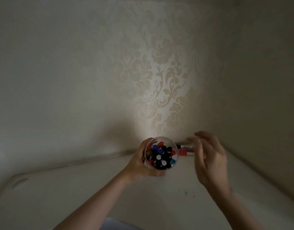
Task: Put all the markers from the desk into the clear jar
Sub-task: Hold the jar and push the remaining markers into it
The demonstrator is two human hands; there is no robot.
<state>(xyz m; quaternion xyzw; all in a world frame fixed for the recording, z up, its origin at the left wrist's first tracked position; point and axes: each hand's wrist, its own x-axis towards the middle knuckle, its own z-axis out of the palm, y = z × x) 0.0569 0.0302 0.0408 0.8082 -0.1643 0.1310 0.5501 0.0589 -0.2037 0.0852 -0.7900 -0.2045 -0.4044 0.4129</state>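
Note:
My left hand (139,165) is wrapped around the clear jar (174,145) and holds it upright over the white desk (93,193). The jar is packed with several markers (161,156) standing on end, with red, blue, black and white caps showing. My right hand (209,158) hovers just right of the jar, blurred, fingers spread and holding nothing. Behind it, against the wall, two markers lie on the desk: a black-capped one (185,145) and a red one (184,153). Their right ends are hidden by my fingers.
A cream wall with a damask pattern (159,72) rises right behind the desk, and a second wall (267,113) closes in on the right, forming a corner. A small grey smudge or object (20,181) lies at the desk's far left.

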